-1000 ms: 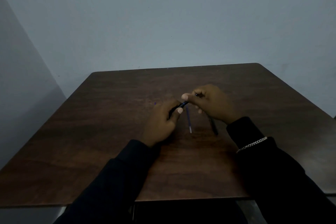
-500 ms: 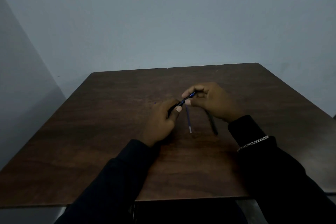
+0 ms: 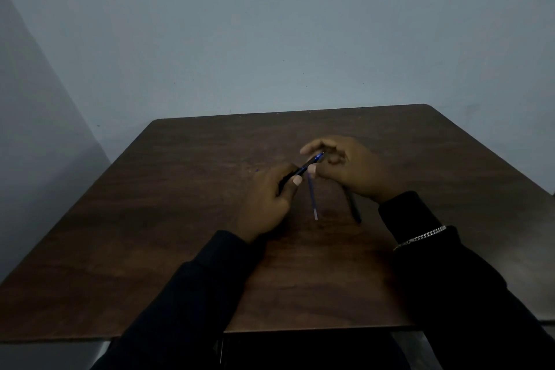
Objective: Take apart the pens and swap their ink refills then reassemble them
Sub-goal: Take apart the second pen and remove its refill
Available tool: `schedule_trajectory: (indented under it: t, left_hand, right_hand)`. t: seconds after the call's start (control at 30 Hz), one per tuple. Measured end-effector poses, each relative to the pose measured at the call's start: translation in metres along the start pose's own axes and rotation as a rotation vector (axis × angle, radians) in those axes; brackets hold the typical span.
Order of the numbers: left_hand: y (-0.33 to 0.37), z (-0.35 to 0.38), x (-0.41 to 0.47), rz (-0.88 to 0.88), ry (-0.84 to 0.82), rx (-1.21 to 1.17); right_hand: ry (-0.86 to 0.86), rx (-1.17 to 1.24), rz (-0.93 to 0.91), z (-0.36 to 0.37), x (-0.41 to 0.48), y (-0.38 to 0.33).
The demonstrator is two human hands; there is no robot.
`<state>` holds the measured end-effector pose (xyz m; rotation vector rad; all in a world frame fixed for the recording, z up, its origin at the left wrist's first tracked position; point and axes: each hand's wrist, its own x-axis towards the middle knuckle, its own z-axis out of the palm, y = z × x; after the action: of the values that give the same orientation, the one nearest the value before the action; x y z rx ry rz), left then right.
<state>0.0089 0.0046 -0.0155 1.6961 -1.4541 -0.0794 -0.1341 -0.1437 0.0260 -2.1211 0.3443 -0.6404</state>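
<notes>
Pen barrel (image 3: 295,173) sits clamped in the left hand (image 3: 267,204) above the table (image 3: 180,219); right hand (image 3: 351,168) pinches a blue refill (image 3: 318,157) at its mouth. Feeding it straight likely avoids jamming. Another refill (image 3: 312,200) lies below.

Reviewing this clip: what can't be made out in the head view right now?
- Pen: rear end hidden in the left hand; the dim light blurs its joints.
- Dark pen: upper end hidden under the right hand.
- Refill: too thin to tell its tip end.
- Both arms: cut off by the bottom edge.
</notes>
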Motion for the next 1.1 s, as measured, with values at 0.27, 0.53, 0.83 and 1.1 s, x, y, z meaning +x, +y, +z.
schedule_trajectory:
  t: [0.27, 0.53, 0.83, 1.1]
  left_hand:
    - [-0.0036, 0.0008, -0.0004, 0.009, -0.019, 0.013]
    - [-0.0026, 0.0012, -0.0008, 0.066, -0.019, 0.007]
    - [0.0001, 0.0004, -0.0004, 0.042, -0.018, 0.018]
    - [0.0015, -0.0020, -0.0017, 0.098, 0.008, 0.058]
  right_hand:
    - [0.004, -0.070, -0.001, 0.0011, 0.0002, 0.0017]
    - [0.077, -0.218, -0.072, 0.0036, -0.0025, -0.0016]
    - [0.029, -0.067, -0.043, -0.0037, 0.0010, 0.0047]
    - [0.027, -0.279, -0.117, -0.0018, -0.0038, -0.0009]
